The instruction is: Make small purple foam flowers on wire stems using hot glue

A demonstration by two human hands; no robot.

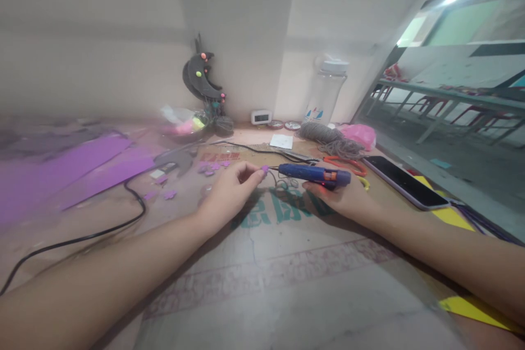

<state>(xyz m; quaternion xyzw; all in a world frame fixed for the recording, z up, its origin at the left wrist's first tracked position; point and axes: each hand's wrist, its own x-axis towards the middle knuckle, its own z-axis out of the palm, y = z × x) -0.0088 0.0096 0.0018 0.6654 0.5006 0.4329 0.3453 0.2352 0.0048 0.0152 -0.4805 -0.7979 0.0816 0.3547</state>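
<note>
Between the thumb and fingers of my left hand [233,188] is a small purple foam piece [265,169]. My right hand [344,191] is wrapped around a blue hot glue gun [303,172], whose nozzle points left and meets or nearly touches the purple piece. A red light glows near its trigger. Several small purple flower cutouts [213,168] lie just beyond my left hand. Another purple cutout [169,194] rests farther left. Behind the glue gun are orange-handled scissors [346,164], partly covered.
Purple foam sheets [106,169] and a black cable [141,205] spread across the left. At the back stand a dark crescent ornament [200,76], a small digital clock [261,117] and a clear bottle [326,93]. Grey yarn [328,138] and a phone [404,180] lie at the right.
</note>
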